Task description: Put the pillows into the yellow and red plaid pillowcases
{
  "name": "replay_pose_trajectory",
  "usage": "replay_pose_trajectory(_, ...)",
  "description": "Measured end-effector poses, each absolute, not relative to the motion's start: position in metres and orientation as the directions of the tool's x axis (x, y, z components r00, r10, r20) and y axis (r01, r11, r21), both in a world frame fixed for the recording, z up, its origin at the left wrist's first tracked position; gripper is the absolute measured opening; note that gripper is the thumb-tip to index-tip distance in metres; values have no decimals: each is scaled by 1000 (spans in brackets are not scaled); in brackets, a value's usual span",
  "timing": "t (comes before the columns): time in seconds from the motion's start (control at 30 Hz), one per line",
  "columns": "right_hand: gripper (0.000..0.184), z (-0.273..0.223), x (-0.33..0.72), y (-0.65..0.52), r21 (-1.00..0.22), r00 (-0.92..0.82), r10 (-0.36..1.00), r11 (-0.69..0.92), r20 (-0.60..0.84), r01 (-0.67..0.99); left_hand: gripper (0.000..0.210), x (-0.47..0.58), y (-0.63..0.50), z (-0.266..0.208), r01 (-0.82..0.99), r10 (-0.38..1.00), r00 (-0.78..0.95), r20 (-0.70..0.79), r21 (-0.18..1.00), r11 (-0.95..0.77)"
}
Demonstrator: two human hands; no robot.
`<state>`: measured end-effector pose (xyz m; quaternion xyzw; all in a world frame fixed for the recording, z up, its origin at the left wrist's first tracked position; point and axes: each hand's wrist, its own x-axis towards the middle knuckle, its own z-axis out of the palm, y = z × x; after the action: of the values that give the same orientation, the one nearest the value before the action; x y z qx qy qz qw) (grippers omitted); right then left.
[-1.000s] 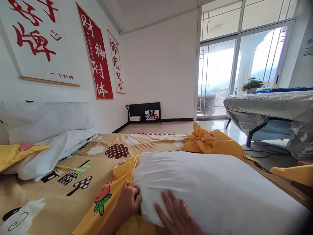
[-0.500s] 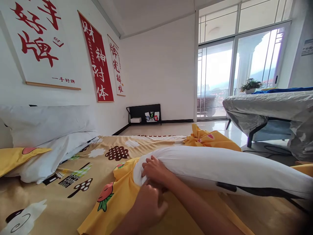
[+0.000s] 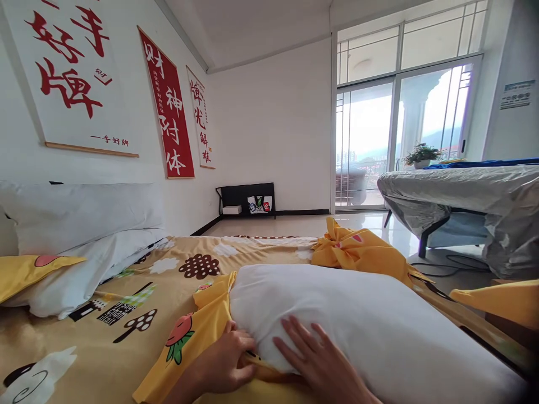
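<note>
The left hand's fingers curl closed over the edge of the yellow pillowcase at lower centre, right against the near corner of the white pillow; exactly how much cloth they pinch is hidden. The right hand's fingers are open and spread, resting on the pillow's top just right of the left hand. The pillow lies from the centre to the lower right of the frame, its end meeting the pillowcase's edge. To do this step well, I judge, the left fingers should hold the cloth's edge firmly without catching the pillow, while the right palm presses evenly and tucks the soft corner flat; pushing in one spot would likely bunch the filling or twist the cloth. Around them spreads the patterned bedsheet. A bunched yellow cloth lies beyond the pillow, right of centre, and stacked white pillows sit at left. Farther out, at right, a plastic-covered counter bears a potted plant.
</note>
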<state>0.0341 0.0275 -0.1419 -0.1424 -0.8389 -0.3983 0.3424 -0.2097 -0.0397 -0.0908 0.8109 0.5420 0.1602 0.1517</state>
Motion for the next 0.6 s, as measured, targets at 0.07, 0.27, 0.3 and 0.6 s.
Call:
replay_pose_trajectory(0.07,39,-143,44,34,545,-690,13,601,724,584,5,-210,-39,-91,834,928,363,79,417,-362)
replay_pose_trajectory(0.27,15,-100,27,53,237,-792,285,852,540,468,12,-175,-31,-75,738,877,393,278,474,-480)
replay_pose_trajectory(0.3,9,-86,21,53,171,-805,330,871,493,461,12,-167,-31,-68,718,860,381,339,478,-506)
replay_pose_trajectory(0.6,13,-99,1,29,67,-825,310,921,473,384,18,-170,-56,-95,805,848,287,446,368,-466)
